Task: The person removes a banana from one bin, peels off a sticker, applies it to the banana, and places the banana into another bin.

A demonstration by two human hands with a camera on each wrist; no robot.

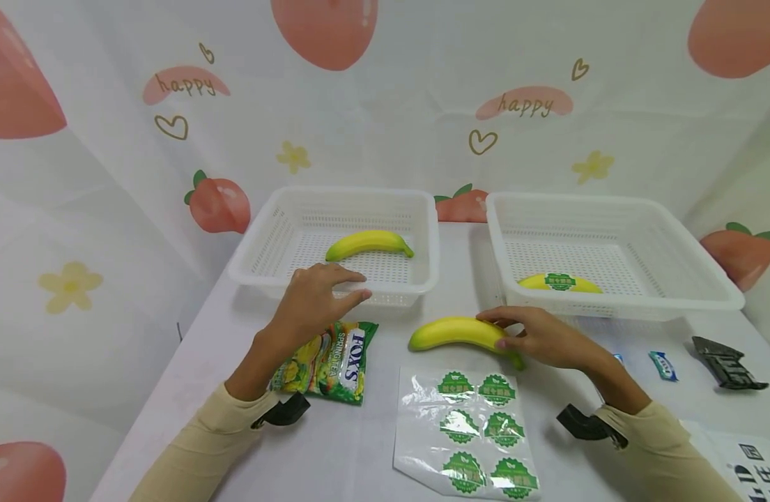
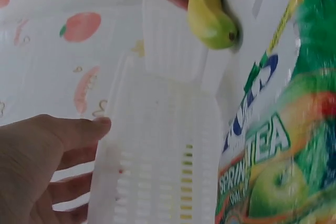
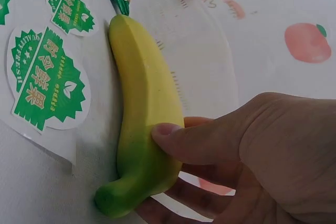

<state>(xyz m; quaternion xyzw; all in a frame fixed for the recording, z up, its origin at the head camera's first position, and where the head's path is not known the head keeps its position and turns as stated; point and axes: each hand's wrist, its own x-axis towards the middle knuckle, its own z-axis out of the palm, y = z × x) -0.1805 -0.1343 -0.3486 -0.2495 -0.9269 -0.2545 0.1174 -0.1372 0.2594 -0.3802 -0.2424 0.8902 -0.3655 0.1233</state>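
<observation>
While the right hand [image 1: 548,339] curls over the green stem end of a banana [image 1: 460,332] on the table [image 1: 372,432], its thumb [image 3: 194,140] presses the fruit's near side and its fingers wrap under the far side, so the grip sits at one end and most of the yellow length sticks out to the left, free of the hand. The banana lies flat, just in front of the gap between two white baskets, its far tip near the candy bag [image 1: 334,359]. Just below it lies a sticker sheet [image 1: 466,432] with six green round labels. The left hand [image 1: 316,300] rests with fingers straight and loosely spread against the front rim of the left basket [image 1: 422,230], holding nothing; a second banana [image 1: 368,243] lies inside that basket. The right basket [image 1: 617,206] holds a third banana [image 1: 560,282] bearing a green label.
</observation>
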